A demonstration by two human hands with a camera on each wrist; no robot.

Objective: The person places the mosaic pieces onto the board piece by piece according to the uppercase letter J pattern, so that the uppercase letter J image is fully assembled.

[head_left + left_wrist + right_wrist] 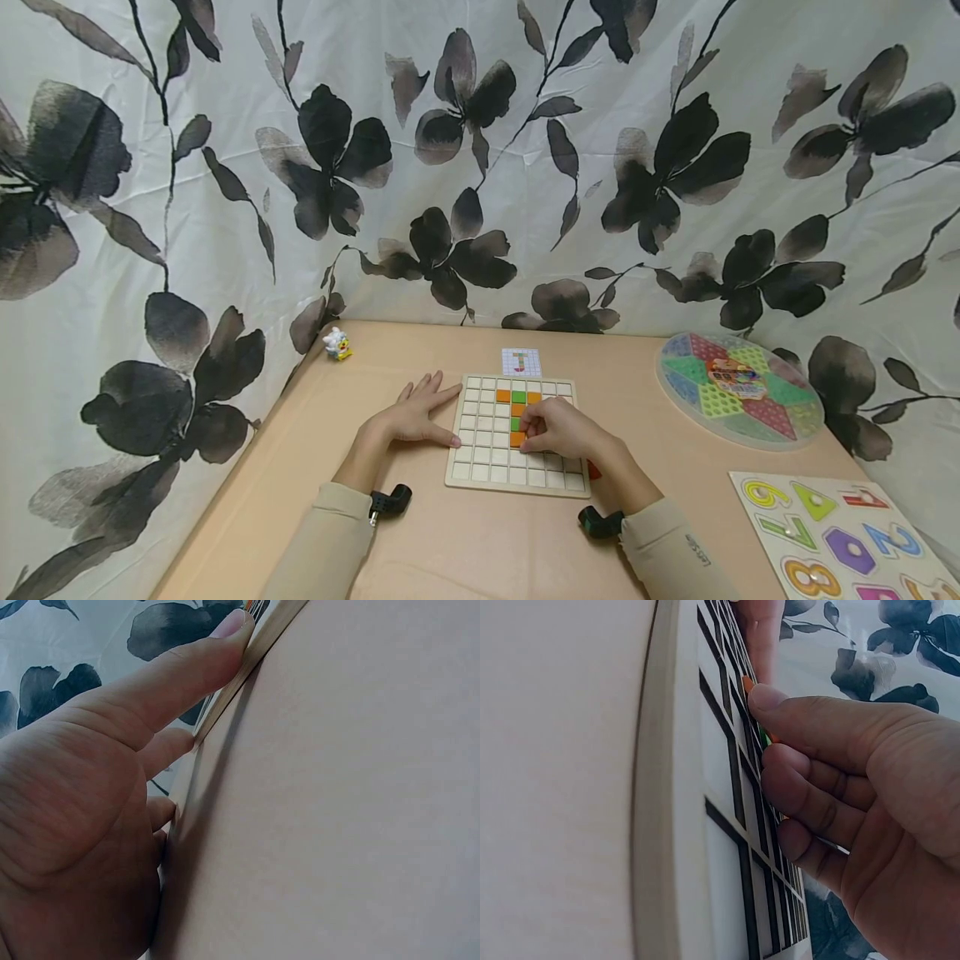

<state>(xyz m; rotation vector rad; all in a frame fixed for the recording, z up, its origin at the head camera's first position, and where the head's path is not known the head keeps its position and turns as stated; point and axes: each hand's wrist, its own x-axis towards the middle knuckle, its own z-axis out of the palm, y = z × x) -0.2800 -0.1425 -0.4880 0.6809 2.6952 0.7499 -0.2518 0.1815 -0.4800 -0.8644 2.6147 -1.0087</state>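
A pale wooden grid board (480,477) with white squares lies on the table. Several orange and green tiles (518,397) form a T-like shape on it. My right hand (562,429) is over the board's right half, thumb and curled fingertips at the lowest orange tile (517,439), pinching it. In the right wrist view the thumb tip meets that orange tile (748,682) close to the board. My left hand (416,410) lies spread at the board's left edge, thumb against the rim; in the left wrist view its fingers (169,750) run along that edge.
A small pattern card (521,362) lies behind the board. A toy figure (337,343) stands at the back left. At right are a round, clear-lidded colourful set (738,387) and a number-and-shape board (817,521). Something red (594,470) shows beneath the right wrist.
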